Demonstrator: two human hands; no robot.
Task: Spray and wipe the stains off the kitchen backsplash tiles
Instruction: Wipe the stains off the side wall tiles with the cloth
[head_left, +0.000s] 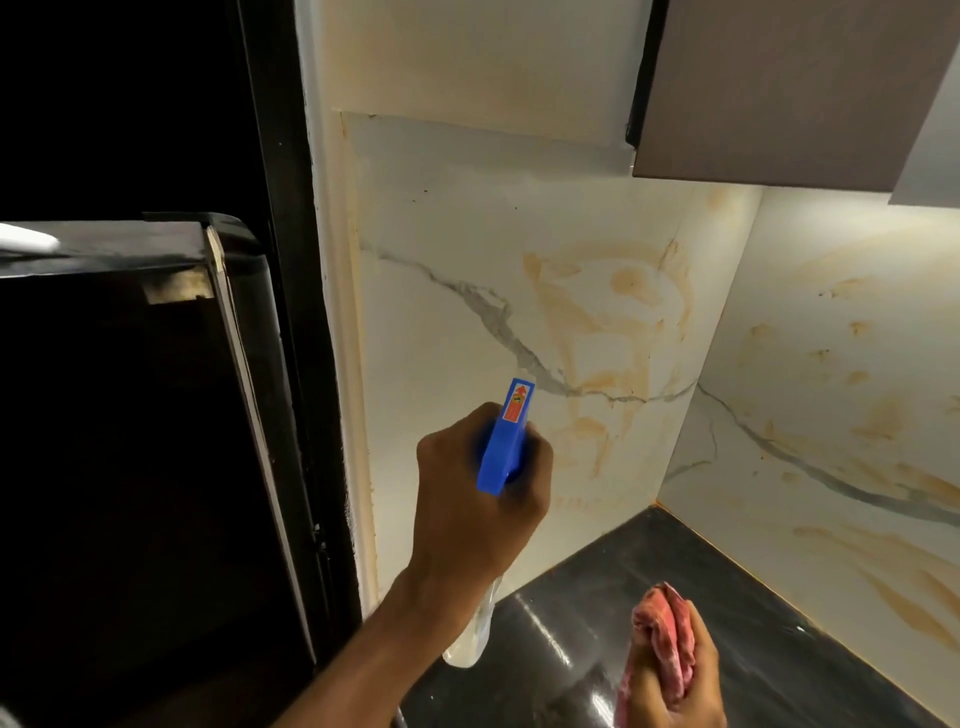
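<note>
My left hand (480, 499) grips a spray bottle (505, 441) with a blue trigger head and a clear body that hangs below my wrist. Its nozzle points at the white marble-look backsplash tiles (467, 322), held a short way off them. Orange-brown stains (618, 312) smear the middle of that wall, and more stains (883, 561) streak the right-hand wall. My right hand (675, 680) holds a bunched pink cloth (662, 639) low over the counter, apart from the tiles.
A glossy black counter (597, 613) fills the corner below the tiles. A tall black fridge (130, 415) stands close on the left. A brown wall cabinet (779, 88) hangs at the upper right, above the stained walls.
</note>
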